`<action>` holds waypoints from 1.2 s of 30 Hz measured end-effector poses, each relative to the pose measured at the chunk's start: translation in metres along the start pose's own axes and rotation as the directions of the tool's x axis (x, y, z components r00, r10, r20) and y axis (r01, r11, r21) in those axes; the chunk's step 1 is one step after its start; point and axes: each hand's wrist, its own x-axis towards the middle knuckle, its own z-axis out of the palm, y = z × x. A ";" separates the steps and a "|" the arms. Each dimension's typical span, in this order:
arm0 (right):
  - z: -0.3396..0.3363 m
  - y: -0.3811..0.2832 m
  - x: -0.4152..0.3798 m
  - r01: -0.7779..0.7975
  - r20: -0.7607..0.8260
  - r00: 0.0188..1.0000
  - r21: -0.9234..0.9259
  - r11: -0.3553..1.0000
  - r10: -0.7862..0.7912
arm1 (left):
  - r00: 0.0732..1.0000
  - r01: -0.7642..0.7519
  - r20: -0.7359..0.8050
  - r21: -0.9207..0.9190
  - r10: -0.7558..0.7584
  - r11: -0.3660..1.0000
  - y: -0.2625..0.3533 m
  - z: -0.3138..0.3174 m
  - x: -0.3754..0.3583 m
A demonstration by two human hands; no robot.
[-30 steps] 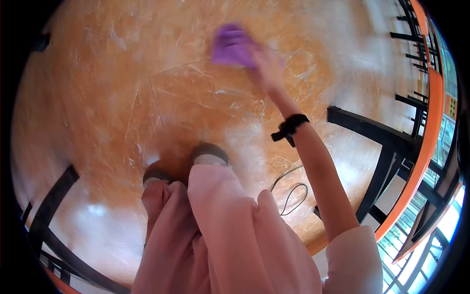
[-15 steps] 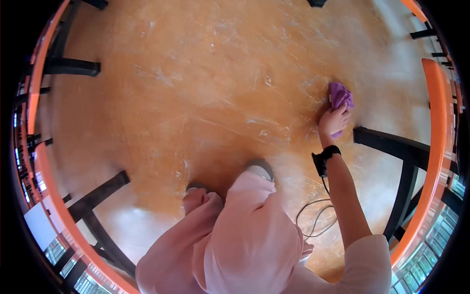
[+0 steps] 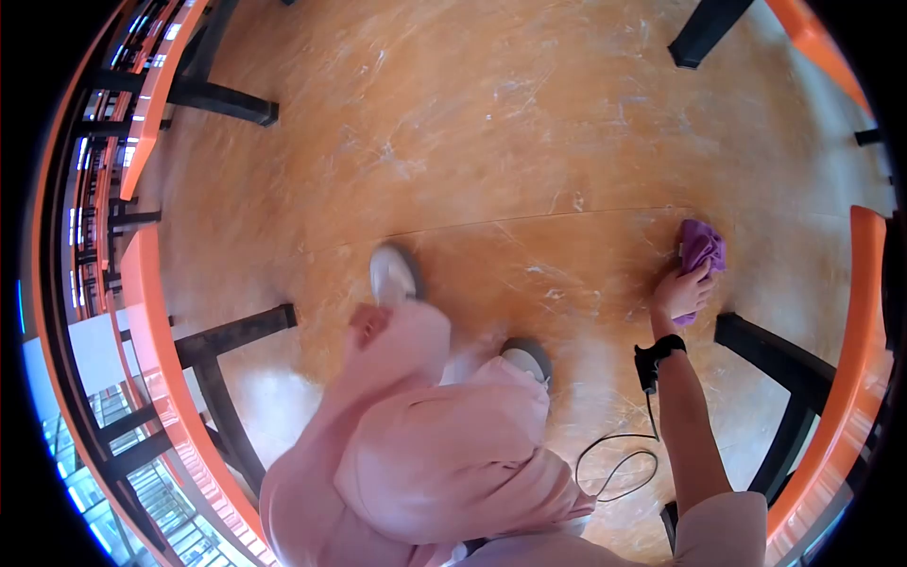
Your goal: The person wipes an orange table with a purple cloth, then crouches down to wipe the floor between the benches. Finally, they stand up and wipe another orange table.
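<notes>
The right hand [image 3: 682, 291], clenched on the purple cloth [image 3: 702, 251], has swept rightward across the orange floor [image 3: 491, 123] toward the black table leg [image 3: 770, 345]; the left hand seems out of view.

One purple cloth [image 3: 702, 248], one hand [image 3: 682, 293] (the right), two shoes [image 3: 395, 274], one wristband [image 3: 657, 357]
</notes>
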 end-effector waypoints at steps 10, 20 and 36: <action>0.011 0.012 0.004 0.059 0.009 0.998 0.052 0.997 -0.060 | 0.930 0.256 -0.097 -0.524 -0.355 0.813 -0.098 -0.061 0.143; 0.004 0.054 0.027 0.195 0.350 0.890 0.288 0.938 -0.293 | 0.970 0.215 0.144 -0.135 -0.196 0.967 -0.062 -0.076 0.228; -0.088 0.091 0.057 -0.181 0.656 0.717 0.503 0.845 -0.237 | 0.768 -0.175 0.577 -0.228 0.278 0.958 -0.067 -0.107 0.288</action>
